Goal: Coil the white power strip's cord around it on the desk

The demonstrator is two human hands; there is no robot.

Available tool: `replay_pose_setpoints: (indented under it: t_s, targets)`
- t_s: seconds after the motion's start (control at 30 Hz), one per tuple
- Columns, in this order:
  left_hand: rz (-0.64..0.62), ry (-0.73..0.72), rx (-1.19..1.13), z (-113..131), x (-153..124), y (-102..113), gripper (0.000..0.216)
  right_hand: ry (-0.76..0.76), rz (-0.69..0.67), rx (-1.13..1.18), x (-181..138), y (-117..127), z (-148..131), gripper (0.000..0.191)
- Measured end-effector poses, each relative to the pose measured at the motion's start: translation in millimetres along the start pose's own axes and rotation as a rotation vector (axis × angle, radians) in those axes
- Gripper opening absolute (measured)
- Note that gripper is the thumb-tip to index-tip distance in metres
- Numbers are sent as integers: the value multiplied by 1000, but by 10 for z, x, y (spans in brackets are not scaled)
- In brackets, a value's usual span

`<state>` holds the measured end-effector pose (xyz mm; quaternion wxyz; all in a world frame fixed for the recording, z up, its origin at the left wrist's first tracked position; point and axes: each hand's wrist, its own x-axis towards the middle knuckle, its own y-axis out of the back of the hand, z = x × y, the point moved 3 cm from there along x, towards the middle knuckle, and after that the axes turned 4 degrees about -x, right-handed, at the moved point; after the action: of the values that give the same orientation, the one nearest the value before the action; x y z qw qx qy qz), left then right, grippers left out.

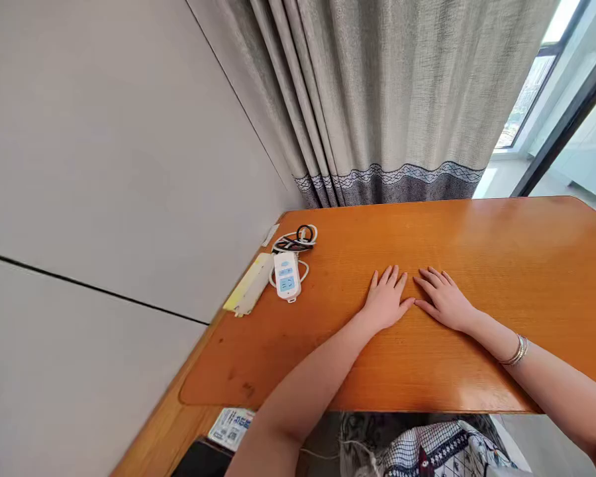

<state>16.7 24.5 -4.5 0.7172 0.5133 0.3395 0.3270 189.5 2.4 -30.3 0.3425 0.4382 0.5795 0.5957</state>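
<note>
Both of my hands lie flat, palms down, on an orange-brown wooden table (501, 265). My left hand (386, 299) has its fingers stretched out and holds nothing. My right hand (443, 298) lies just to its right, fingers also spread, the thumbs nearly touching. A silver bracelet (516, 351) sits on my right wrist. Neither hand touches any object.
A white power strip (287, 275) with blue sockets lies at the table's left, its coiled cable (298, 238) behind it. A yellow and white flat thing (249, 285) rests by the wall. A grey curtain (377, 99) hangs behind; a window (566, 112) is at right. Checked fabric (427, 450) shows below the table.
</note>
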Motion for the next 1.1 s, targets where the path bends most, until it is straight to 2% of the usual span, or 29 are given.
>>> replay_pose_setpoints:
  t_s: [0.27, 0.5, 0.57, 0.67, 0.73, 0.8, 0.87, 0.93, 1.0, 1.1]
  targets:
    - [100, -26, -41, -48, 38, -42, 71, -5, -5, -4, -8, -21, 1, 64]
    - [317, -65, -225, -231, 171, 13, 42, -6, -15, -8, 1, -34, -8, 62]
    - [408, -61, -243, -398, 213, 145, 44, -4, -21, -8, 6, -41, -8, 62]
    - [600, 45, -168, -797, 213, 513, 54, -6, -33, -6, 16, -41, -16, 63]
    - [684, 170, -58, -1107, 164, 791, 64, -12, -39, -6, 23, -33, -26, 63]
    - [729, 374, 39, -1411, 80, 1003, 69, -18, -45, -7, 30, -19, -39, 63]
    - [696, 552, 97, -1652, -3, 1084, 74, -20, -52, -7, 36, 0, -50, 63]
    - [582, 634, 134, -1808, -47, 1037, 75, -16, -62, -8, 39, 19, -57, 63]
    - [483, 642, 166, -1893, -58, 933, 84, -10, -67, -9, 40, 35, -60, 63]
    - [476, 618, 218, -1942, -58, 825, 84, -3, -63, -9, 36, 48, -58, 63]
